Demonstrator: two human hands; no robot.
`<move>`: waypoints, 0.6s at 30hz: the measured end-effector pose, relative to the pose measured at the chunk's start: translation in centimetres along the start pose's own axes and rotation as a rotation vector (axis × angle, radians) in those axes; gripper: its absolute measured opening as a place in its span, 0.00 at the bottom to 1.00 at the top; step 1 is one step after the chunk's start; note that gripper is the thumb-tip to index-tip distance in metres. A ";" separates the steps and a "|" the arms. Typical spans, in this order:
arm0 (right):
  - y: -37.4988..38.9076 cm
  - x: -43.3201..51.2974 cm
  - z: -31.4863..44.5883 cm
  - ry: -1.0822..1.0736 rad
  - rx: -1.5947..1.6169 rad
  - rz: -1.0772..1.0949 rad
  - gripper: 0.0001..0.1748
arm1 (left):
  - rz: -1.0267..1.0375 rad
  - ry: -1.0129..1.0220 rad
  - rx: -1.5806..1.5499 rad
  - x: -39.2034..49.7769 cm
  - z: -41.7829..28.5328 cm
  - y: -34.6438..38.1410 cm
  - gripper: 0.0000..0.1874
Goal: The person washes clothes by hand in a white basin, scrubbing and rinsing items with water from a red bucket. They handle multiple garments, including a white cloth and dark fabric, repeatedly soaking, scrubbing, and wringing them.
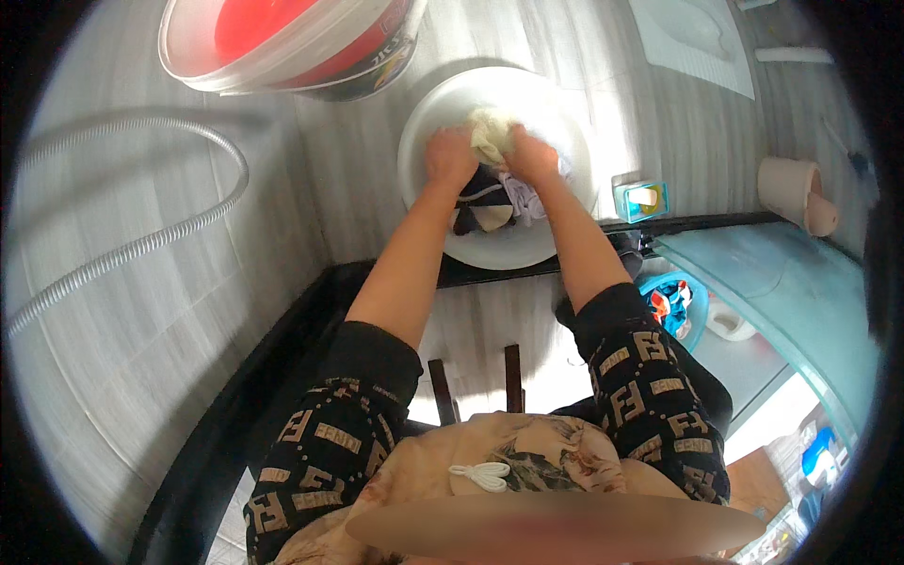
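A round white basin (425,113) stands on the floor before me with several garments in it. Both my left hand (452,157) and my right hand (531,152) grip a pale yellow cloth (490,133) over the basin, one at each side of it. Below the cloth lie a black garment with a beige patch (489,213) and a light lilac garment (524,199). My fingertips are partly hidden by the cloth and by the backs of my hands.
Behind the basin at left is a large white bucket (191,63) with something red inside. A ribbed grey hose (233,159) loops along the left. To the right are a small turquoise box (641,202), a glass door (770,282), a blue basin with clothes (698,311) and a squat toilet (692,35).
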State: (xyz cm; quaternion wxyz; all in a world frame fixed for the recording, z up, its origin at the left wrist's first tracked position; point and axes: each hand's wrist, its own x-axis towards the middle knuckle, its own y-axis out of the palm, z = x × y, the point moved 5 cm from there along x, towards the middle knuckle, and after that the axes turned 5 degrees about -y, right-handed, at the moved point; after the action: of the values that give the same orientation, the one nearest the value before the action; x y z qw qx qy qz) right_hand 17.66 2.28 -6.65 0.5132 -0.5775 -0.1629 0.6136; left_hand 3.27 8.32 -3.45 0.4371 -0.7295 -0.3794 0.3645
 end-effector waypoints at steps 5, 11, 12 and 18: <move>-0.8 2.6 -1.7 0.194 0.232 -0.210 0.32 | 0.138 -0.371 -0.732 1.0 2.6 2.8 0.21; -2.9 -0.5 5.7 -0.155 0.620 -0.228 0.23 | 0.600 -0.738 -2.118 -0.8 1.4 4.5 0.32; -3.5 -2.1 7.3 -0.152 0.525 -0.230 0.22 | 0.579 -0.837 -2.068 -0.9 2.1 4.3 0.31; -5.8 -8.8 15.1 -0.300 0.326 -0.466 0.16 | 0.754 -0.518 -2.208 -1.2 1.9 2.9 0.24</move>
State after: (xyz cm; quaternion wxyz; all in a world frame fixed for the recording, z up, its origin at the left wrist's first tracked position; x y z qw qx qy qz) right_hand 5.29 3.48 6.93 0.6959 -0.3380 -0.2643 0.5759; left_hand 1.78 7.01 -6.50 -0.6500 -0.6811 -0.3266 0.0832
